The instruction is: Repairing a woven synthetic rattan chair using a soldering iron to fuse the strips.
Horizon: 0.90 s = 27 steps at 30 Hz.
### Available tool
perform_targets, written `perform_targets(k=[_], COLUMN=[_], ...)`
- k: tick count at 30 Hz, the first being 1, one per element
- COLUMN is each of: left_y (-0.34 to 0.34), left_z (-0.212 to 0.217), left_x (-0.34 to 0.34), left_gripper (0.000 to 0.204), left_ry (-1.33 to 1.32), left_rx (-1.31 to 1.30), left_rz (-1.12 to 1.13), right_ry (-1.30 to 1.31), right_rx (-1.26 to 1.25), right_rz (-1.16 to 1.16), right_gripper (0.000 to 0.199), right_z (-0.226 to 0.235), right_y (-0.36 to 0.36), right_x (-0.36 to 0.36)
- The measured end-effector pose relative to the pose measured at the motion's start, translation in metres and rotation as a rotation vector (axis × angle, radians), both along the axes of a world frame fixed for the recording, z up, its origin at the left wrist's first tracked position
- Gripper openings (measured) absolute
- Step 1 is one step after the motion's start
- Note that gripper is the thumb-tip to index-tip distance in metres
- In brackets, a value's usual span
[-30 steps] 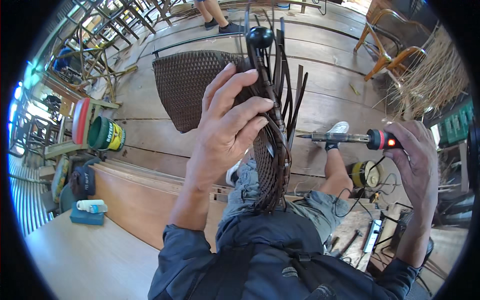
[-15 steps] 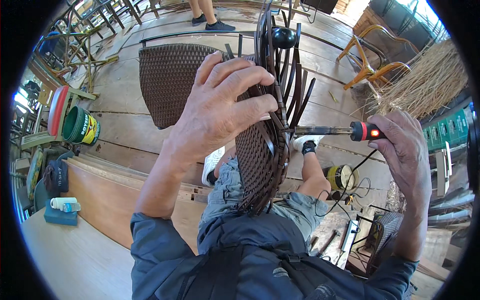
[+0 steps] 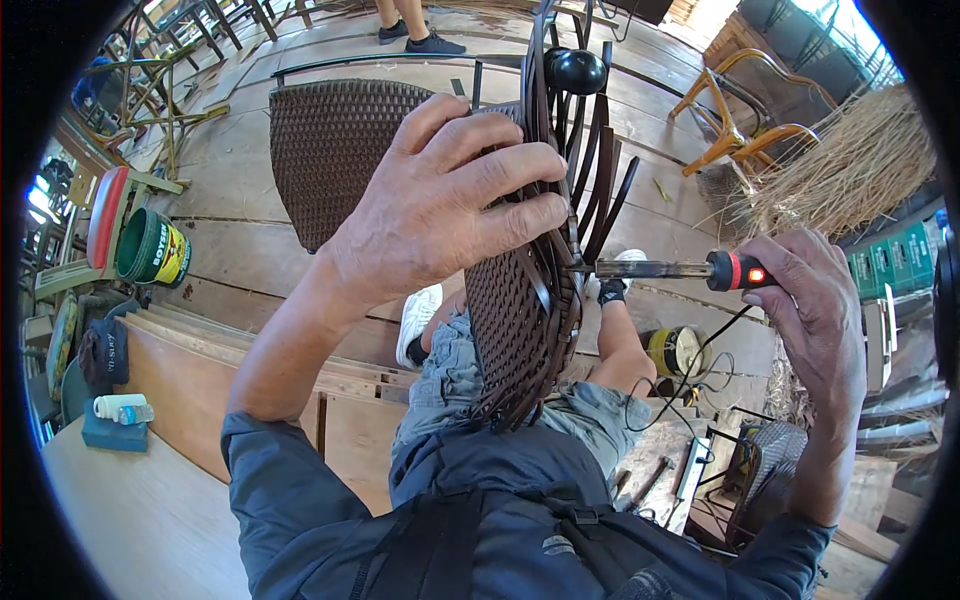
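Note:
A dark brown woven wicker chair (image 3: 505,315) is tilted up between my legs, its strips bunched along a thick edge. My left hand (image 3: 450,195) is closed over that edge, fingers curled across it and the thumb hidden. In my right hand (image 3: 815,305) is a soldering iron (image 3: 660,269) with a black and red handle and a glowing red light. The iron lies nearly level, its tip at the woven edge just below my left fingers; whether it touches is unclear. Loose brown strips (image 3: 605,190) stick out beyond the edge, beside a shiny black ball (image 3: 577,72).
A black cord (image 3: 715,335) hangs from the iron toward a white power strip (image 3: 692,468). Left are a green bucket (image 3: 147,245) and a wooden board (image 3: 180,390). To the right stand a rattan chair (image 3: 722,125) and a straw bundle (image 3: 850,165). Another person's feet (image 3: 430,44) show far ahead.
My left hand and the woven edge have shifted slightly right, and the left thumb no longer shows. The soldering iron has moved a little right and down, its tip still at the edge.

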<state>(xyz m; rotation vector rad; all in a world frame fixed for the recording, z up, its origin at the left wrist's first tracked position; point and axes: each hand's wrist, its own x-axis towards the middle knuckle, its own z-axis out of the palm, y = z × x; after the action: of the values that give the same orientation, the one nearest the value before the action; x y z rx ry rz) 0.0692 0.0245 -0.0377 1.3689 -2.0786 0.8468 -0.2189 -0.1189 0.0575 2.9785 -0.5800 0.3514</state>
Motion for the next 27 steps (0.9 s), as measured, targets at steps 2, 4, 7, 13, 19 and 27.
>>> perform_targets(k=[2, 4, 7, 13, 19, 27], left_y=[0.0012, 0.0004, -0.0009, -0.0016, -0.0057, -0.0072], left_z=[0.0007, 0.0013, 0.0015, 0.0042, 0.0079, 0.0098], left_x=[0.0002, -0.0002, 0.0003, 0.0003, -0.0004, 0.0013], left_gripper=[0.037, 0.034, 0.032, 0.029, 0.026, 0.025], left_ry=[-0.019, -0.060, -0.076, -0.088, -0.082, -0.089], left_rx=[0.003, 0.006, -0.003, 0.002, -0.002, 0.005], left_rz=[-0.007, 0.013, 0.012, 0.002, -0.033, -0.049], right_ry=[-0.014, -0.019, 0.004, 0.009, 0.026, 0.064], right_rx=[-0.003, 0.002, 0.033, 0.051, 0.042, 0.058], right_rz=[0.003, -0.023, -0.036, -0.058, -0.053, -0.054], right_gripper=[0.028, 0.028, 0.028, 0.026, 0.026, 0.026], right_z=[-0.0020, -0.0031, -0.0019, -0.0012, 0.0021, 0.0048], right_y=[0.0011, 0.0010, 0.0012, 0.0022, 0.0007, -0.0041], right_x=[-0.0002, -0.0010, -0.0017, -0.0001, 0.0013, 0.0046])
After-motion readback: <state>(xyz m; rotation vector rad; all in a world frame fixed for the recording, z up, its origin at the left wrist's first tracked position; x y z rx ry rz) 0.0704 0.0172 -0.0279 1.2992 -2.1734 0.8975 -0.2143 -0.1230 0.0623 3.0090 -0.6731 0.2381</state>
